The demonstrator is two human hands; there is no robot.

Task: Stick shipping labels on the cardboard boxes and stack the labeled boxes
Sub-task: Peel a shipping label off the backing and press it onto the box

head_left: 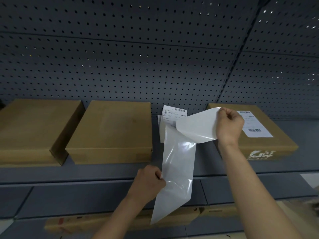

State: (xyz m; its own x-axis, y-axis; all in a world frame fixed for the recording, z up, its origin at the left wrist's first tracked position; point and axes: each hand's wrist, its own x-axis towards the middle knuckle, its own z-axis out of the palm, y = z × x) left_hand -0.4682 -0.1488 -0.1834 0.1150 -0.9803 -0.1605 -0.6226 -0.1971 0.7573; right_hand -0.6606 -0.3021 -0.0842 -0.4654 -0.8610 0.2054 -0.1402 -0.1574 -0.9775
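The left hand (148,181) at 6 o'clock pinches the edge of the glossy backing strip (176,169). The right hand (228,125) at 3 o'clock, fingers curled, pinches the corner of the half-peeled shipping label (196,125). Behind it a labeled cardboard box (269,144) sits on the shelf (86,171), and two plain boxes (112,131) lie at 9 o'clock.

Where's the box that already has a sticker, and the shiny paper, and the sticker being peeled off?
labeled box (278,140): head view, bare cardboard top right of its label.
shiny backing paper (177,169): head view, middle of the strip.
peeled label (196,125): head view, its blank curled side.
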